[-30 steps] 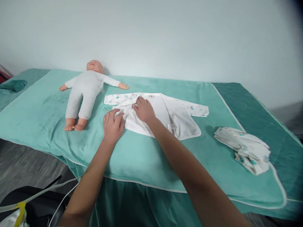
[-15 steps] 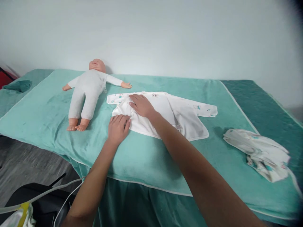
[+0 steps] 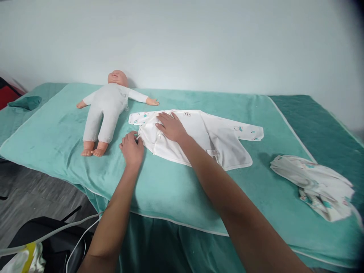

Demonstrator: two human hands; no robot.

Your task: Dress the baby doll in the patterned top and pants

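Observation:
A white baby shirt (image 3: 227,146) with small teal prints on its sleeves lies spread out on the green sheet. My right hand (image 3: 172,127) rests flat on the shirt's left half, fingers stretched out. At the shirt's left side edge is my left hand (image 3: 132,148), its fingers bent and the cloth edge bunched between thumb and forefinger. The fingertips are partly hidden. Left of the shirt, a baby doll (image 3: 106,102) in a white fabric body lies on its back, arms out.
Crumpled white printed cloth (image 3: 315,184) lies on the right of the green sheet (image 3: 176,197). A pale wall (image 3: 199,45) stands behind the bed. A black chair (image 3: 54,242) with cables is at the lower left, and something red (image 3: 8,96) at the far left.
My left hand has moved left from the shirt's lower front to its side edge, where the cloth is now bunched. My right hand has stayed nearly in place on the shirt.

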